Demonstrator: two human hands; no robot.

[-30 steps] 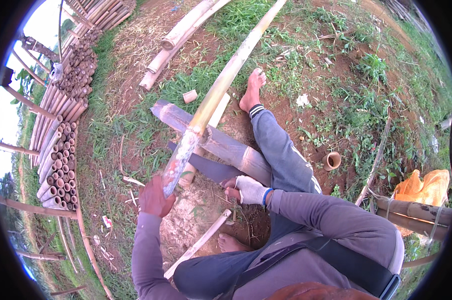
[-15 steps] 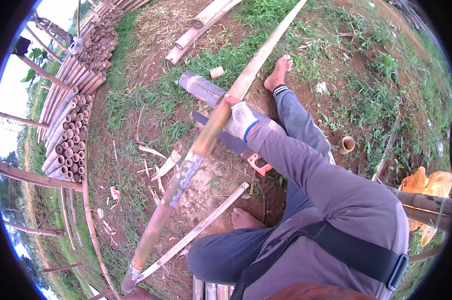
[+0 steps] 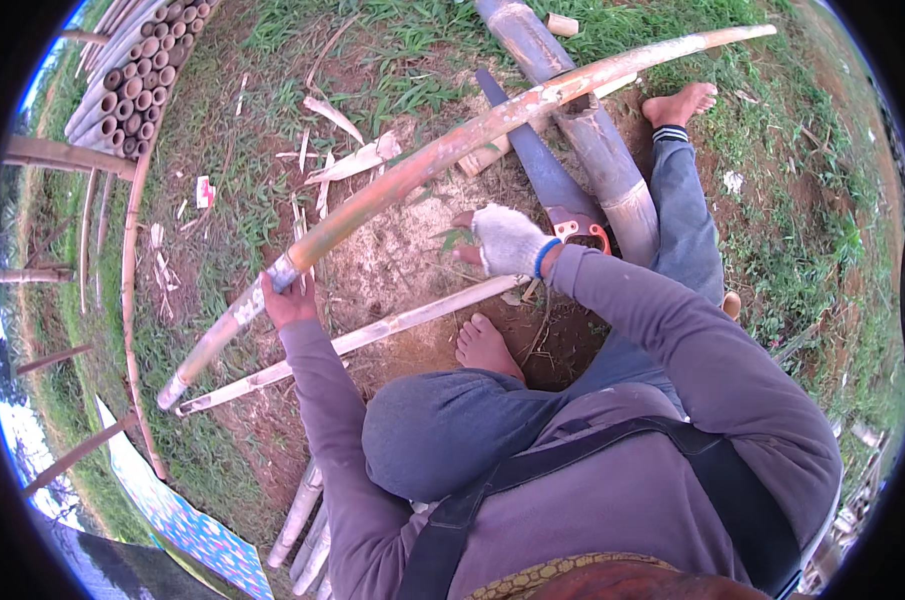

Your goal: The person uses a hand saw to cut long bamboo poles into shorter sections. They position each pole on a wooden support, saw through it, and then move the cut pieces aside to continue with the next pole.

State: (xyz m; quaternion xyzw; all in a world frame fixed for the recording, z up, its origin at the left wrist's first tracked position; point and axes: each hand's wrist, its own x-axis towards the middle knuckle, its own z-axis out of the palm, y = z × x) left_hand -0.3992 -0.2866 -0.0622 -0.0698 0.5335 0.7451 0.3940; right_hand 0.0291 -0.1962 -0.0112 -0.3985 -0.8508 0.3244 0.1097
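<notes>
A long bamboo pole [image 3: 412, 165] slants from the lower left to the upper right. My bare left hand [image 3: 290, 300] is closed round it near its lower left end. My right hand [image 3: 504, 240], in a white glove with bare fingertips, is off the pole, its finger and thumb apart and nothing gripped. Close beside that hand lies a handsaw [image 3: 542, 170] with an orange handle, its blade passing under the pole. The pole rests across a thick grey bamboo piece [image 3: 607, 160], at a notch cut in it.
A split bamboo strip [image 3: 402, 322] lies before my bare foot [image 3: 487, 348]. Pale shavings [image 3: 362, 158] litter the soil. Stacked bamboo [image 3: 137, 100] stands at the far left behind a rail. More bamboo poles [image 3: 302, 525] lie at my left knee. A short bamboo offcut [image 3: 562, 24] sits in the grass.
My right hand has let go of the pole and drawn nearer. The left hand, barely visible before, now shows on the pole's lower end. The pole lies flatter across the view, which has shifted.
</notes>
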